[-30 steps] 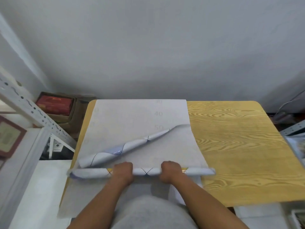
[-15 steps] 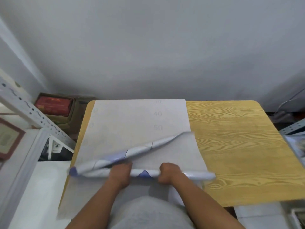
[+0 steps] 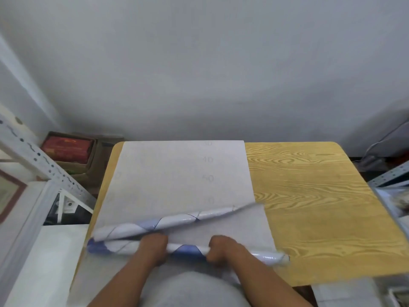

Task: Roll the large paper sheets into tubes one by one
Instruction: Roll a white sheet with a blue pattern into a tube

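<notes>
A large white paper sheet lies flat on the left half of the wooden table. Near its front edge a paper tube with blue marks lies crosswise, and both hands hold it. My left hand grips the tube left of its middle. My right hand grips it right of its middle. A second rolled tube lies slanted just behind, touching the first near its left end, its right end rising toward the sheet's right edge.
A white perforated metal shelf frame stands at the left, with a cardboard box holding a red packet behind it. A grey wall backs the table. More shelving and a cable sit at the right edge.
The held tube has rolled forward, showing more blue. The slanted tube behind it has shifted nearer, its left end now against the held one. Both hands keep their grip.
</notes>
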